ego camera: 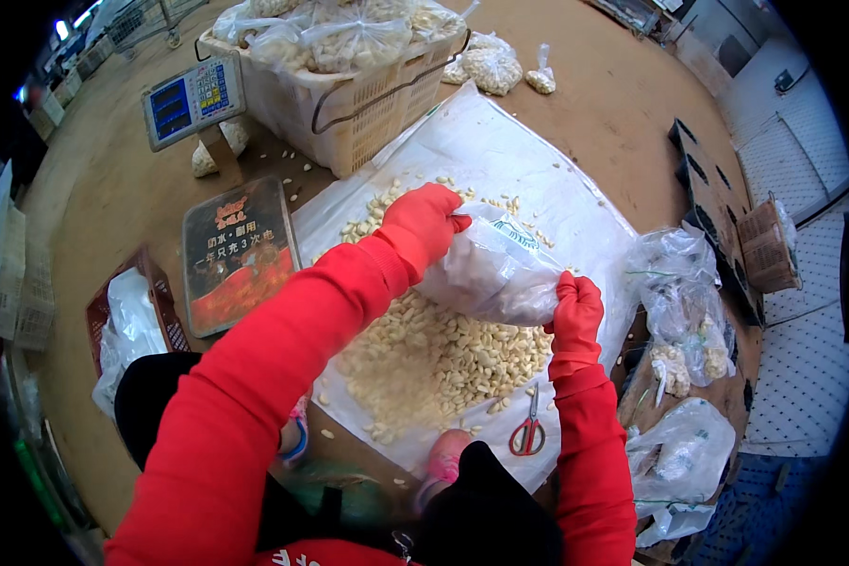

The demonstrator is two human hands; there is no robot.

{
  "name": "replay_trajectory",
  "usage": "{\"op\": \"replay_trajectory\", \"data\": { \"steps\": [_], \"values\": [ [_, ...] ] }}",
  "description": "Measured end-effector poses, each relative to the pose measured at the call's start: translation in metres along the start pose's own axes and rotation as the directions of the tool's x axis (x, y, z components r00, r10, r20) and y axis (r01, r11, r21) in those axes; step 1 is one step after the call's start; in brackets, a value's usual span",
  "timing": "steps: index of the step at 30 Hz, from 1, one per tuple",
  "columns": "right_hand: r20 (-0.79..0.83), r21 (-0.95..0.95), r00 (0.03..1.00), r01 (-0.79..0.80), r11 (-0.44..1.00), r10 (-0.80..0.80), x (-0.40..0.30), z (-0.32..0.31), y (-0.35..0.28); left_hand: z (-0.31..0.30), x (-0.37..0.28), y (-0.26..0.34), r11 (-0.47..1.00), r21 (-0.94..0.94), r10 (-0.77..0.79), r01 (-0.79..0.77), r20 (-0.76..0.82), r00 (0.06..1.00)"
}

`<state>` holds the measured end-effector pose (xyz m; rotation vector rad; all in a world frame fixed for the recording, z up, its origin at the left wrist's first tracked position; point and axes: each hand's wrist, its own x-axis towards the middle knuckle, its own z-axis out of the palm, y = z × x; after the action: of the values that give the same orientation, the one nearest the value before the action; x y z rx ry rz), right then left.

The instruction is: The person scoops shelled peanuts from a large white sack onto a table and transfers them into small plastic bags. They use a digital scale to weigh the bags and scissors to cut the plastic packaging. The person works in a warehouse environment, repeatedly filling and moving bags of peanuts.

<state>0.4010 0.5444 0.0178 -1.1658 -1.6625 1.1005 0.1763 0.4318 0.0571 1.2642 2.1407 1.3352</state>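
Observation:
Both my hands wear red gloves and hold a translucent plastic bag [492, 279] stretched between them. My left hand [428, 219] grips its upper left edge, while my right hand [578, 311] pinches the lower right end. The bag bears green print; what is inside cannot be made out clearly. Beneath it, a heap of what look like peeled garlic cloves [492, 357] lies on a white plastic sheet [538, 163]. Part of the heap, towards my feet, is blurred. Red-handled scissors [528, 433] lie on the sheet below my right hand.
A digital scale has its platform [237, 255] left of the sheet and its display [194, 99] behind. Filled bags [361, 35] top a plastic crate [378, 113]; more bags [494, 67] stand beyond. Loose plastic bags [679, 453] lie at right, a red basket [173, 318] at left.

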Motion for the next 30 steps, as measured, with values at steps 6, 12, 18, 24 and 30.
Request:
{"op": "replay_trajectory", "data": {
  "steps": [6,12,18,24,30],
  "values": [
    [-0.075,0.106,0.997,-0.008,0.994,0.016,0.025,-0.008,-0.060,-0.016,0.021,0.032,0.959,0.142,0.253,-0.245,-0.042,0.967],
    [-0.033,0.069,0.988,0.150,0.986,-0.148,0.047,-0.022,-0.098,-0.032,0.032,0.067,0.949,-0.271,0.120,-0.161,-0.162,0.980],
    [-0.037,0.029,0.977,0.213,0.977,-0.212,0.055,-0.031,-0.124,-0.044,0.038,0.082,0.972,-0.154,0.151,-0.179,-0.178,0.972],
    [0.017,-0.031,0.987,0.157,0.987,-0.157,0.045,-0.030,-0.166,-0.065,0.037,0.097,0.957,-0.267,0.087,-0.112,-0.102,0.991],
    [0.000,-0.238,0.955,0.289,0.927,-0.298,0.036,-0.028,-0.185,-0.075,0.039,0.110,0.891,-0.403,0.124,-0.208,-0.225,0.967]
  ]
}}
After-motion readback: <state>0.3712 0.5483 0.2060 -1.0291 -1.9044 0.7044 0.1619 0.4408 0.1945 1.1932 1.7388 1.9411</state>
